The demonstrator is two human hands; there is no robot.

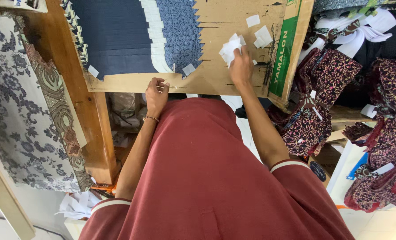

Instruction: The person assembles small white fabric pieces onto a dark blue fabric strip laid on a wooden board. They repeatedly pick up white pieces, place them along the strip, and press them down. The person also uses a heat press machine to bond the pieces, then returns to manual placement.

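My right hand point(241, 66) rests on a flattened cardboard sheet point(215, 26) and pinches a small bunch of white paper slips point(229, 48). More loose white slips point(262, 35) lie just beyond it on the cardboard. My left hand point(156, 94) is curled at the cardboard's near edge, fingers closed around a small white slip that is barely visible. Dark blue fabric pieces point(113, 35) and a patterned blue piece point(178, 31) with white tags along their edges lie stacked on the cardboard.
A wooden beam point(80, 98) runs along the left beside grey floral cloth point(11, 98). Bundles of maroon patterned fabric point(313, 115) with white tags pile up at the right. Paper scraps point(75, 204) lie on the floor at lower left.
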